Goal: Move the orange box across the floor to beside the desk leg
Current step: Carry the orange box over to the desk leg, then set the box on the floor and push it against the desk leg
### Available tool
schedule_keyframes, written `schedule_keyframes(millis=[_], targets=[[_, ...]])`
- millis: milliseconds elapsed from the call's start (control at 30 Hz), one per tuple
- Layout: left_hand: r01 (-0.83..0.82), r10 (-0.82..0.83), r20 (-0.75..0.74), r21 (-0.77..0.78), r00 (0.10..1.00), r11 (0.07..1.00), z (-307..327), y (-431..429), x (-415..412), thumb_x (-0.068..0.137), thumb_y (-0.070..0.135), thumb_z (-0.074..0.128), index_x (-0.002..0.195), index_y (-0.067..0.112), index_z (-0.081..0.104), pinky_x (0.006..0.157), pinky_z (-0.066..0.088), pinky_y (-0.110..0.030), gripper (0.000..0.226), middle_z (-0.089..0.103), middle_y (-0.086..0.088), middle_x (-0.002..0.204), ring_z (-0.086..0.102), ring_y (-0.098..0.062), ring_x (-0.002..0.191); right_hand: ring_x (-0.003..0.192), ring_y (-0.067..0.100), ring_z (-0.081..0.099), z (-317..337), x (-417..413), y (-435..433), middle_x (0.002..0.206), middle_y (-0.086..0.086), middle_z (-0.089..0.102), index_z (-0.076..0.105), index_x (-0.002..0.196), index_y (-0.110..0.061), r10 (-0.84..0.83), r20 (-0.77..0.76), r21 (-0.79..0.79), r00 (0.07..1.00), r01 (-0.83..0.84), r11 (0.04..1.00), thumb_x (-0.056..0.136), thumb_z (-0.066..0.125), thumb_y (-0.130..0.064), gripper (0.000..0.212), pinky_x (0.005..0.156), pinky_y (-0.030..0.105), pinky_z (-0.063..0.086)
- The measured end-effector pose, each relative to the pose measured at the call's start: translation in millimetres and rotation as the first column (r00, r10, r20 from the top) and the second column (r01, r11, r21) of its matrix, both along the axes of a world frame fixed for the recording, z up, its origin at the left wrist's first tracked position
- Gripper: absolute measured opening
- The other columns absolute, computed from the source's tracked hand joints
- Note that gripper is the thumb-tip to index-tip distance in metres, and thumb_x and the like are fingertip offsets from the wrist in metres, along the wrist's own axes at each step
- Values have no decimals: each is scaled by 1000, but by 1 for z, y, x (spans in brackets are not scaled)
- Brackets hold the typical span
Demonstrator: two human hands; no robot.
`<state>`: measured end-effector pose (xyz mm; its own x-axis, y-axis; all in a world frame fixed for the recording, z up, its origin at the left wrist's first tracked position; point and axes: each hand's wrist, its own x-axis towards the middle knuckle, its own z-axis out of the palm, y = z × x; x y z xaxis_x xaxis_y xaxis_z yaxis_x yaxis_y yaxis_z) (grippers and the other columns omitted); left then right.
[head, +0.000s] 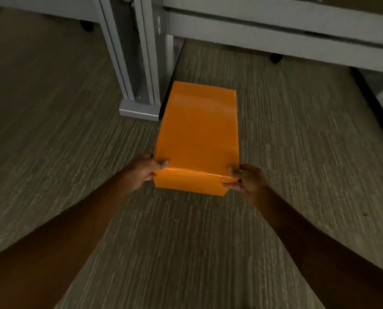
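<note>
Orange box point(198, 134) closed, contents not visible; sits on striped carpet point(297, 141), far end just right of grey desk leg point(139, 63) and its foot plate. Left hand point(142, 170) clamps near left corner, right hand point(245, 180) clamps near right corner, thumbs on top.

orange box point(198, 130) on carpet floor point(297, 152), far end just beside grey desk leg point(141, 94) | left hand point(143, 169) grips near-left corner | right hand point(247, 180) grips near-right corner | both thumbs on top
</note>
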<state>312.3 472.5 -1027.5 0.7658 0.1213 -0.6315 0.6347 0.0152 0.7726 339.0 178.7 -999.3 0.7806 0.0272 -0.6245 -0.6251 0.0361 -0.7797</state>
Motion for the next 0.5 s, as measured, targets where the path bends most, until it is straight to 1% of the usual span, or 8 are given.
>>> schedule_keyframes(millis=[67, 100, 200, 300, 333, 400, 433, 500], targets=[[-12, 12, 32, 2, 999, 1000, -18, 5, 24, 82, 21, 74, 136, 12, 54, 110, 41, -54, 58, 56, -11, 143, 52, -33, 131, 118, 43, 57, -22, 21, 6, 138, 21, 52, 49, 132, 3, 2, 22, 12, 1000, -2, 1000, 88, 65, -2, 47, 77, 46, 59], [-24, 23, 43, 3, 999, 1000, -26, 6, 36, 83, 21, 74, 138, 12, 52, 110, 41, -54, 60, 54, -12, 145, 51, -33, 132, 114, 41, 59, -32, 32, 9, 138, 20, 52, 49, 134, 2, -2, 25, 13, 1000, 2, 1000, 88, 65, -2, 48, 77, 46, 59], [-54, 52, 60, 27, 997, 998, -49, 13, 65, 83, 23, 74, 140, 11, 50, 108, 44, -52, 63, 52, -12, 147, 50, -33, 132, 96, 33, 64, -60, 61, 20, 139, 19, 51, 48, 136, 3, 12, 68, -4, 998, -12, 1000, 89, 64, -3, 49, 85, 51, 55], [-97, 94, 98, 26, 991, 995, -73, 22, 89, 84, 20, 74, 141, 7, 47, 108, 43, -50, 65, 51, -11, 146, 49, -31, 132, 92, 32, 62, -80, 82, 32, 130, 15, 54, 49, 133, 5, 11, 122, -7, 992, -10, 1000, 93, 59, -4, 42, 89, 56, 53], [-100, 97, 103, 27, 990, 995, -75, 25, 95, 85, 19, 72, 140, 6, 47, 107, 43, -48, 62, 51, -8, 143, 49, -29, 130, 87, 30, 62, -85, 88, 36, 124, 14, 56, 51, 131, 4, 2, 140, -16, 990, 0, 1000, 94, 58, -5, 38, 85, 57, 55], [-104, 102, 130, 7, 986, 995, -82, 33, 110, 86, 21, 72, 137, 10, 50, 108, 42, -47, 57, 52, -6, 141, 48, -28, 131, 81, 28, 63, -93, 99, 44, 114, 11, 59, 55, 126, 2, -12, 177, -45, 984, 20, 999, 95, 57, -7, 33, 73, 53, 59], [-97, 95, 140, 5, 986, 995, -84, 38, 115, 83, 26, 75, 135, 13, 53, 109, 41, -49, 59, 52, -6, 144, 49, -29, 132, 84, 28, 63, -97, 104, 48, 114, 10, 58, 56, 125, 0, -7, 196, -66, 981, 21, 998, 95, 58, -10, 32, 71, 51, 59], [-87, 78, 158, 45, 984, 995, -90, 47, 124, 70, 41, 77, 136, 16, 54, 106, 45, -53, 74, 55, -8, 144, 54, -32, 127, 97, 32, 64, -100, 112, 54, 119, 11, 58, 57, 124, -1, 22, 223, -118, 974, 5, 993, 94, 61, -16, 34, 71, 49, 60]])
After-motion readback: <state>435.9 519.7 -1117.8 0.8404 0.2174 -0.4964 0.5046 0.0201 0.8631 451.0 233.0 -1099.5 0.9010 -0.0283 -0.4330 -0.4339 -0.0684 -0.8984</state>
